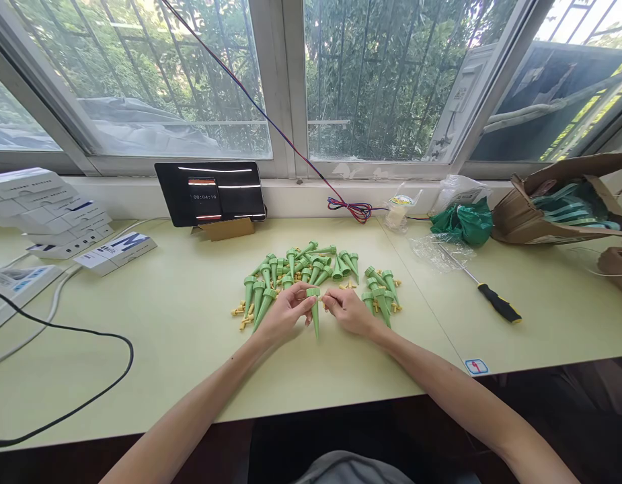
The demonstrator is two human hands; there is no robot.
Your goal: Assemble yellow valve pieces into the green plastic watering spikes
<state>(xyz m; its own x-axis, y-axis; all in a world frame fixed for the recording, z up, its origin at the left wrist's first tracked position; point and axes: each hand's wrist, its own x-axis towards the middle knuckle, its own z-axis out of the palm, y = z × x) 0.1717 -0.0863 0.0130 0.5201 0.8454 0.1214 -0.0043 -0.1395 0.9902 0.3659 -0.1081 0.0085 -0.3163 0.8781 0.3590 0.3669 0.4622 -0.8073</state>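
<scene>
My left hand point(289, 310) is closed on a green plastic watering spike point(316, 321), its capped end up and its tip pointing down toward me. Just right of the cap, my right hand point(350, 310) pinches a small yellow valve, mostly hidden by the fingertips. Beyond both hands lies a pile of green spikes point(292, 261) with small yellow valves point(247, 321) scattered among and beside them. To the right of my right hand sits a smaller group of green spikes point(381, 296), also with yellow pieces around it.
A screwdriver point(498, 302) lies at right, near a green bag point(464, 220) and an open cardboard box point(512, 208). Another person's hand point(616, 261) shows at the right edge. White boxes point(53, 212) and a black cable point(129, 356) occupy the left; a phone point(204, 199) leans on a tablet point(240, 188).
</scene>
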